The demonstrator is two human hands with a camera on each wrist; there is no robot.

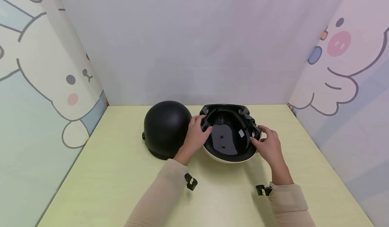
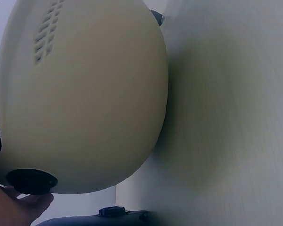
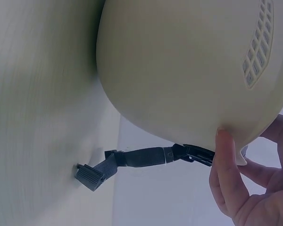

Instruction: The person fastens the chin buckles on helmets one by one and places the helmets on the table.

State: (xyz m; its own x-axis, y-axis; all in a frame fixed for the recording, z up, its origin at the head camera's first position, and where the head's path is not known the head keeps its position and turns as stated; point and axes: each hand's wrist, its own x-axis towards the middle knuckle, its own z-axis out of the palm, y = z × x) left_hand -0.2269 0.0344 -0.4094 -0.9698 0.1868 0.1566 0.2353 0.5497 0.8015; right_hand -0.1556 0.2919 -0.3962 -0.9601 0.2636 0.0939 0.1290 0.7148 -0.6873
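A cream helmet (image 2: 94, 103) with a black interior (image 1: 223, 137) is turned with its hollow side up, tilted toward me. My left hand (image 1: 196, 134) grips its left rim, its thumb inside the edge; the left wrist view shows the fingers near a round black disc (image 2: 32, 181) on the shell. On the right rim, my right hand (image 1: 267, 144) pinches the edge between thumb and fingers. A black strap with a buckle (image 3: 146, 157) dangles below that rim. Whether the shell touches the table cannot be told. Just left of my left hand sits a black helmet (image 1: 167, 129), dome up.
Both helmets are toward the back of a pale yellow table (image 1: 106, 186). Behind it stands a plain light wall (image 1: 194, 44). Side panels with cartoon animals (image 1: 48, 68) flank the table. Small black devices (image 1: 190, 181) are strapped at both wrists.
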